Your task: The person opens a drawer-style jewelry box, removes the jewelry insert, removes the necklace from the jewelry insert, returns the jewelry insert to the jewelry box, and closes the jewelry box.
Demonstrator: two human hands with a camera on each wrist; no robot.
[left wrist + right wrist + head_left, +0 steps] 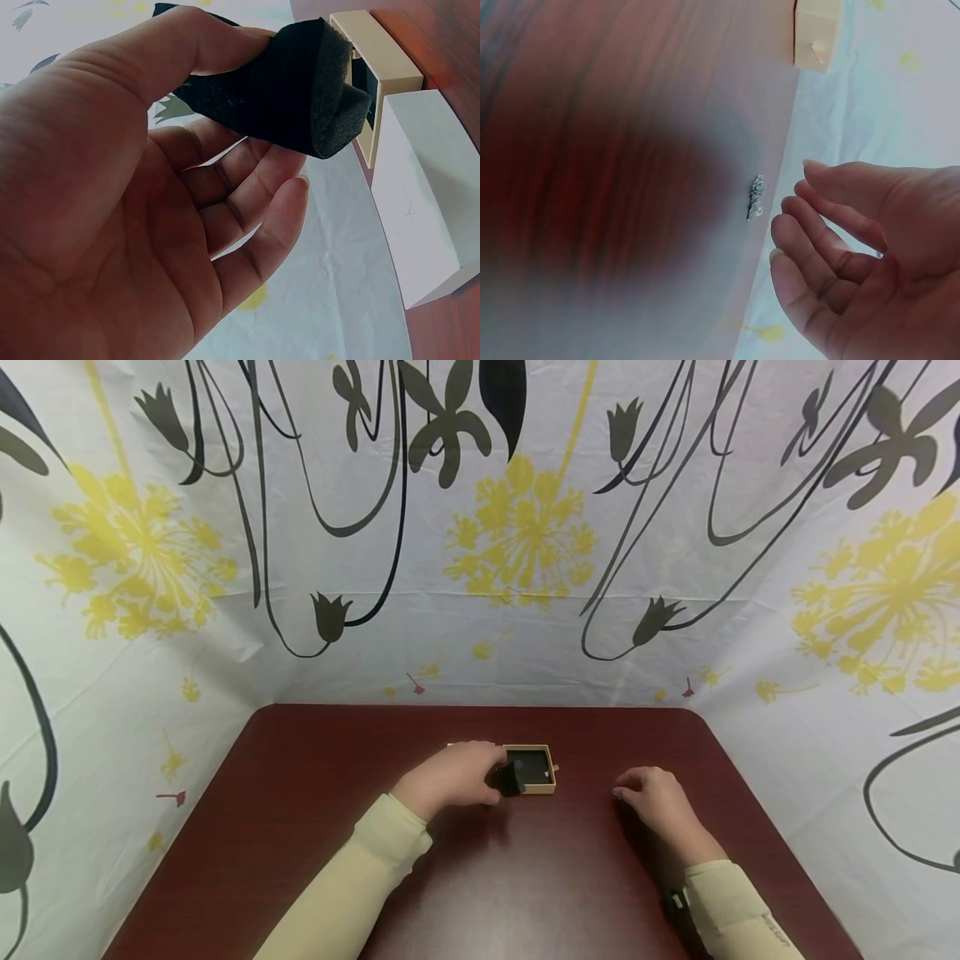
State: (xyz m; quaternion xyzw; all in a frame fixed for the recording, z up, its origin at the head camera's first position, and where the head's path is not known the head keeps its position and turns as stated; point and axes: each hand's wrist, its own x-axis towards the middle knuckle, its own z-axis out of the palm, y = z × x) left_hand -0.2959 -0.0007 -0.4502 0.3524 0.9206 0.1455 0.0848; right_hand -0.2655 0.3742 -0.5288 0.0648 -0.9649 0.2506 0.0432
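Note:
My left hand (455, 774) pinches a folded black foam pad (289, 90) between thumb and fingers; the pad's grey foam edge faces the boxes. Just beyond it lies a small open tan box (540, 790) with a black inside. A white box or lid (420, 202) stands beside the tan box in the left wrist view, largely hidden behind my hand in the head view. To the right, my right hand (660, 803) is loosely curled near the table with nothing in it. A small silvery chain-like thing (757, 196) lies on the table by its fingertips, apart from them.
The dark red-brown table (360, 735) has rounded far corners. Behind it and along both sides hangs a white cloth (375, 560) with yellow and grey flower prints. A small tab sticks out from the tan box's right side.

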